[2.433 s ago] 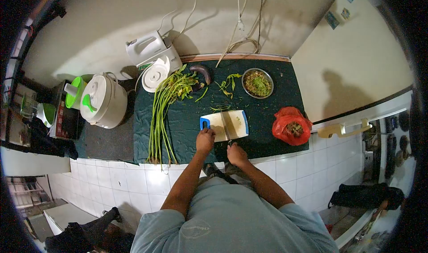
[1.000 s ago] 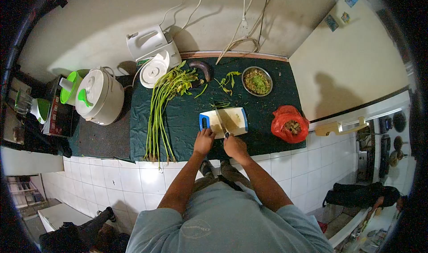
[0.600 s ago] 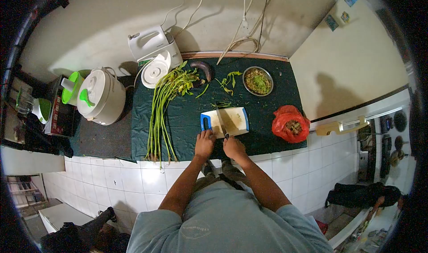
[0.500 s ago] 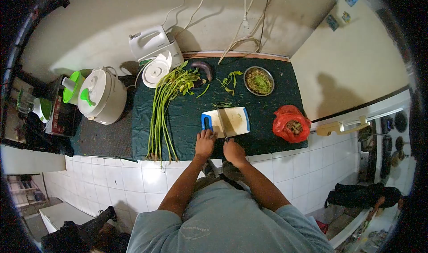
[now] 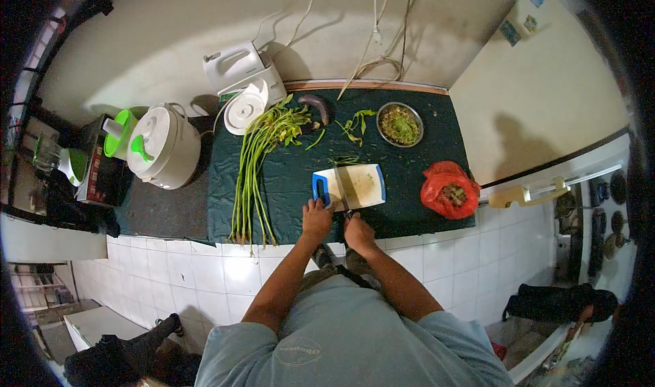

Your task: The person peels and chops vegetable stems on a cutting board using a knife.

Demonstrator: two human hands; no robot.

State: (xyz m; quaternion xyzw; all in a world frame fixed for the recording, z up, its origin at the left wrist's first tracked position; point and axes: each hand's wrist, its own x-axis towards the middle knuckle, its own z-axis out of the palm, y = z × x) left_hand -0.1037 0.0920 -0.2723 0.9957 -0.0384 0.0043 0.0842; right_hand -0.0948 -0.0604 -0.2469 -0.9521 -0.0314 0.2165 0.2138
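A white cutting board (image 5: 368,190) with blue ends lies near the front edge of the dark green cloth. My right hand (image 5: 359,232) is closed around the handle of a knife (image 5: 342,186), whose blade reaches away from me across the board. At the board's near left corner, my left hand (image 5: 316,220) rests with fingers curled beside the blade; whatever they may hold is hidden. Thin green cuttings (image 5: 346,160) lie just beyond the board. To the left spreads a bunch of long-stemmed leafy greens (image 5: 251,175).
A metal bowl (image 5: 400,125) of chopped greens stands at the back right, with a red plastic bag (image 5: 450,190) nearer me. An eggplant (image 5: 315,106) lies by loose leaves (image 5: 356,125). Leftward are a hand mixer (image 5: 235,65) and a rice cooker (image 5: 164,145).
The whole scene has shifted slightly to the right in view. Both hands, the knife and the board keep nearly the same arrangement.
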